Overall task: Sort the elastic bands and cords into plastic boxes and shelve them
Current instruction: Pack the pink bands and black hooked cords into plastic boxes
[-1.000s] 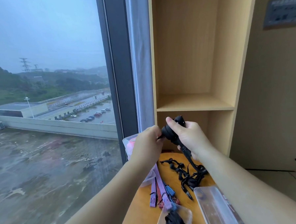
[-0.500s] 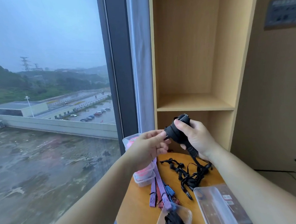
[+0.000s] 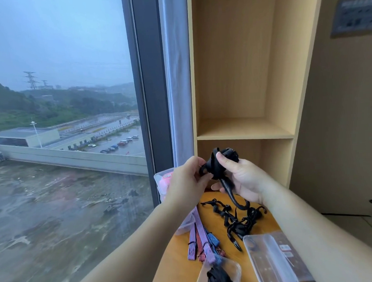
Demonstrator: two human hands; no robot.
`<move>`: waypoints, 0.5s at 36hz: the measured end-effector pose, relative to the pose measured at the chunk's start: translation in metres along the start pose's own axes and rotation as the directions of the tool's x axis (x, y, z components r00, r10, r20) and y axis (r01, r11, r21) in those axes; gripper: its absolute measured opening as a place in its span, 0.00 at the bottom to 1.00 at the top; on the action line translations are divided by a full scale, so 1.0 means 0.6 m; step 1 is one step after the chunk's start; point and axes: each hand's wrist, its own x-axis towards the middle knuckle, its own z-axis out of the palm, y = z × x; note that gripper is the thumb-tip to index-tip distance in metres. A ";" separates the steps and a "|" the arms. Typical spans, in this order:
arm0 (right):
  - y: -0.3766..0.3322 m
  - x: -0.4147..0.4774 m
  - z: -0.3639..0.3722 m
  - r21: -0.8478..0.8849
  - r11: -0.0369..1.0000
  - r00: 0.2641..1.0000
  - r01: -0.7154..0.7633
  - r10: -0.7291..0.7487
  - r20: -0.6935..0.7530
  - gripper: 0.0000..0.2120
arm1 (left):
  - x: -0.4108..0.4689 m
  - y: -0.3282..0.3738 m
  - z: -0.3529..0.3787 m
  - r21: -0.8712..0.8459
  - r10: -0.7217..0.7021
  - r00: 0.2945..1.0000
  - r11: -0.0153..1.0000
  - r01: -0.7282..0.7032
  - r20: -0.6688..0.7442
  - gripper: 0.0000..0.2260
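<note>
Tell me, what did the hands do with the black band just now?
The left hand turned beside the black band, and its fingers now pinch a loop sticking out of the roll. The right hand kept gripping the roll in about the same place, and the tail, straight before, now hangs curved. The black cords, striped bands and clear box on the table stayed put.

The left forearm (image 3: 130, 251) and right forearm (image 3: 315, 237) are bare along their whole visible length. The left hand (image 3: 187, 179) and right hand (image 3: 245, 181) are bare too, with short fingernails.
</note>
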 end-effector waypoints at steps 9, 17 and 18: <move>-0.003 -0.009 -0.002 -0.074 0.994 0.997 -0.076 0.076 -0.006 0.20 | 0.009 0.001 -0.011 0.227 0.201 0.970 0.959 -0.168 -0.135 0.13; -0.005 -0.001 0.014 -0.041 0.998 0.991 -0.045 0.040 -0.127 0.37 | 0.002 0.009 -0.001 0.399 0.369 0.929 0.851 -0.341 0.008 0.06; -0.004 0.000 0.013 -0.037 0.999 0.988 -0.031 0.025 -0.154 0.34 | 0.001 0.008 0.000 0.358 0.364 0.931 0.868 -0.344 0.013 0.06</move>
